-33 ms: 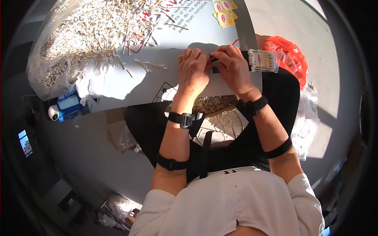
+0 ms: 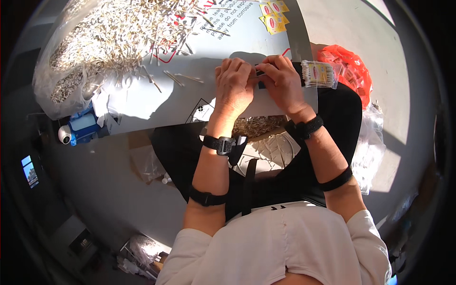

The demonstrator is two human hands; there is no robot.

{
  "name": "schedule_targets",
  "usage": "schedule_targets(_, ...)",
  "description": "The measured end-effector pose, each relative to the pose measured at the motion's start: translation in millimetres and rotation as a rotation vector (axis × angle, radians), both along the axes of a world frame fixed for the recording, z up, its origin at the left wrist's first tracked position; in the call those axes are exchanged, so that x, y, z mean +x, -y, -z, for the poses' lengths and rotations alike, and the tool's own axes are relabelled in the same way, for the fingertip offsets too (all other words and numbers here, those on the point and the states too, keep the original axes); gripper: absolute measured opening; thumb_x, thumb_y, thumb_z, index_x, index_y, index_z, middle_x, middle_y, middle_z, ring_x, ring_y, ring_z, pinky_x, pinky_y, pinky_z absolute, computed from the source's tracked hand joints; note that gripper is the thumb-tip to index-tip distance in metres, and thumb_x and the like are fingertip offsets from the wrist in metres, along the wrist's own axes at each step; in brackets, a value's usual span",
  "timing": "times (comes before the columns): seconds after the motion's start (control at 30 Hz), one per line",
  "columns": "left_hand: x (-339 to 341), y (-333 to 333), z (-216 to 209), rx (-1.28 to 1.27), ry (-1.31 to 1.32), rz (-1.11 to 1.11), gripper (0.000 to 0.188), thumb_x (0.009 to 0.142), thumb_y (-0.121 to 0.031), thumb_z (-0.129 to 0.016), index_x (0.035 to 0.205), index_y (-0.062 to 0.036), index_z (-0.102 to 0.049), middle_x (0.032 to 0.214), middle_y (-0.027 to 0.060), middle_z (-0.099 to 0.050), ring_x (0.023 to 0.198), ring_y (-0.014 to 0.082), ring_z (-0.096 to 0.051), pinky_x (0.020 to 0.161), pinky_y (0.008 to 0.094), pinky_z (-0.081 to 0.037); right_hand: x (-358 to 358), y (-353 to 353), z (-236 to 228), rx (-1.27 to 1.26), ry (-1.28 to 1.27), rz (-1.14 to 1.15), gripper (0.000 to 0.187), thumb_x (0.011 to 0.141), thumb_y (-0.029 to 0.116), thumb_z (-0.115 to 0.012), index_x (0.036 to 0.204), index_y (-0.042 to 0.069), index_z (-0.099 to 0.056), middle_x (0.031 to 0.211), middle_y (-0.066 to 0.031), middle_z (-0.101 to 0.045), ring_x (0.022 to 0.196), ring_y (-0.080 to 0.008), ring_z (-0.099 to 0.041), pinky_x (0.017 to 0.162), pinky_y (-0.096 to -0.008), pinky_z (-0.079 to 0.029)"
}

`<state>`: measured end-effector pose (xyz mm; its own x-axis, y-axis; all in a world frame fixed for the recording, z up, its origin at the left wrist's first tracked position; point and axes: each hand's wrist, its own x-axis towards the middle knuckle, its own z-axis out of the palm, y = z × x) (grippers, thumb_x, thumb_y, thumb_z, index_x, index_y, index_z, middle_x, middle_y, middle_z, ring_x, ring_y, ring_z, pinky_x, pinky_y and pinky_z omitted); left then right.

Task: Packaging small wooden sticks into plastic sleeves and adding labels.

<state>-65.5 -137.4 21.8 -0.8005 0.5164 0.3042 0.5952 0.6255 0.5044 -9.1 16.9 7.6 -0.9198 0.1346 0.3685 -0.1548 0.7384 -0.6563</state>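
My left hand point(image 2: 233, 86) and my right hand point(image 2: 281, 85) work close together above the table's near right side. Both have their fingers curled and closed. Between the fingertips a small dark strip and a thin light edge show; the hands cover most of it, so I cannot make out what it is. Just right of my right hand lies a clear pack of cotton swabs point(image 2: 317, 74) with a yellow label. Several loose cotton swabs point(image 2: 173, 78) rest to the left of my left hand. A large heap of cotton swabs point(image 2: 118, 35) spreads across the far left.
The heap spills from a clear plastic bag point(image 2: 43, 92). Yellow cards point(image 2: 273, 23) lie at the far right of the grey table point(image 2: 156, 111). A red bag point(image 2: 351, 71) of packs stands beyond the right edge. A blue object point(image 2: 83, 126) sits by the left corner.
The view has shifted very slightly. My hands keep nearly the same place and closed pose.
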Motion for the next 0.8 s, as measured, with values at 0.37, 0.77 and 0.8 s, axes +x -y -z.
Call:
schedule_targets(0.37,-53.1,117.2,4.5,-0.085,0.273,-0.971,0.027,0.084,-0.030,-0.065,0.084,-0.0031,-0.067,0.084,0.0157,-0.069,0.080,0.0349,-0.066,0.071,0.0461,-0.051,9.3,16.3,2.8,-0.087,0.034,0.010,0.010,0.072,0.006,-0.074,0.082,0.007,-0.070,0.093,-0.0039,-0.061,0.092,-0.0249,-0.060,0.079,-0.0345,-0.050)
schedule_targets(0.77,-38.7,87.8,-3.3,-0.317,0.267,-0.923,0.032,0.082,-0.037,-0.066,0.083,-0.0051,-0.070,0.083,0.0169,-0.070,0.082,0.0376,-0.068,0.071,0.0475,-0.052,10.2,15.3,4.8,-0.104,0.002,0.007,0.010,0.073,0.007,-0.074,0.081,0.008,-0.069,0.091,-0.0036,-0.061,0.090,-0.0252,-0.060,0.078,-0.0353,-0.050)
schedule_targets(0.8,-39.1,84.1,-4.0,-0.295,0.228,-0.888,0.031,0.082,-0.037,-0.066,0.083,-0.0053,-0.070,0.083,0.0169,-0.070,0.083,0.0375,-0.068,0.071,0.0473,-0.051,10.0,16.2,3.9,-0.104,-0.007,0.004,0.010,0.073,0.006,-0.074,0.081,0.008,-0.069,0.091,-0.0035,-0.061,0.090,-0.0252,-0.060,0.077,-0.0353,-0.050)
